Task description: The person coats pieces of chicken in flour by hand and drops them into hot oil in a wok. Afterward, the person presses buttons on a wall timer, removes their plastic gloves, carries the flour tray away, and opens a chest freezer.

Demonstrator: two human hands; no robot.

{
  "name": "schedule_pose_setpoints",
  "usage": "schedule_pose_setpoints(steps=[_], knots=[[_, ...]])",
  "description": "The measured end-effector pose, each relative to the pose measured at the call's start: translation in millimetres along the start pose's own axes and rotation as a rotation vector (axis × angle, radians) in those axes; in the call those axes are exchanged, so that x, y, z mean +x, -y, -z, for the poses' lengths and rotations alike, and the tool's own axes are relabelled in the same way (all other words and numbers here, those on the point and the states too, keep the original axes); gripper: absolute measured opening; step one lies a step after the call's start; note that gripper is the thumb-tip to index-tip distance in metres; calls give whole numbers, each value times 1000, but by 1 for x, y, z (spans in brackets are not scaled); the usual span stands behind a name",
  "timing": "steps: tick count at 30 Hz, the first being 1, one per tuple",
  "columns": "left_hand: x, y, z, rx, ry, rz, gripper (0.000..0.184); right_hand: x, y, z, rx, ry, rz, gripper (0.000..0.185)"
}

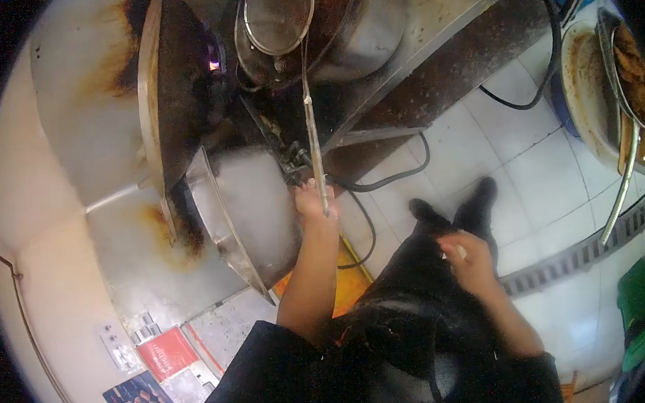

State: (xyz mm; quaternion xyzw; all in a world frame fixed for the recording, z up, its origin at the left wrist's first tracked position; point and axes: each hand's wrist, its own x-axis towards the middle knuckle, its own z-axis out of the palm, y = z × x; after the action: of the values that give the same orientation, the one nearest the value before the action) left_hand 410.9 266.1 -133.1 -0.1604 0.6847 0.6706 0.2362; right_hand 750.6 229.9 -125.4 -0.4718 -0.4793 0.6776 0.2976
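Note:
My left hand (314, 202) reaches down at the stove's front edge, fingers curled by the dark valve fittings (294, 157); what they grip is hidden. The long handle of a round strainer (314, 139) passes in front of this hand, and whether the hand touches it I cannot tell. The strainer's round head (279, 18) lies over a large metal pot (375, 32). Over my dark trousers, my right hand (470, 262) has its fingers curled in, with a small pale spot between them that I cannot identify.
A small flame (214, 64) shows beside a big blackened pan (186, 84) on the left. Black hoses (402, 178) hang below the stove. At right are a food-stained basin (585, 89), a sieve of brown food (636, 71) and a floor drain grate (577, 256).

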Motion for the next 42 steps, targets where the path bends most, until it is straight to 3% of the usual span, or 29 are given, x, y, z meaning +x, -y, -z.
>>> schedule_pose_setpoints(steps=[10, 16, 18, 25, 42], knots=[[-2, -1, -9, 34, -22, 19, 30, -4, -6, 2, 14, -11, -11, 7], [25, -3, 5, -47, 88, 80, 39, -4, -5, 3, -3, -23, 17, 8], [28, -4, 12, -74, 272, 139, 41, -4, -5, 3, 4, -9, -11, 9], [22, -7, 9, -96, 226, 199, 41, -7, -4, 1, -1, -4, -19, 9], [19, -6, 11, -199, 394, 221, 48, -24, -10, -18, -29, -22, 11, 8]])
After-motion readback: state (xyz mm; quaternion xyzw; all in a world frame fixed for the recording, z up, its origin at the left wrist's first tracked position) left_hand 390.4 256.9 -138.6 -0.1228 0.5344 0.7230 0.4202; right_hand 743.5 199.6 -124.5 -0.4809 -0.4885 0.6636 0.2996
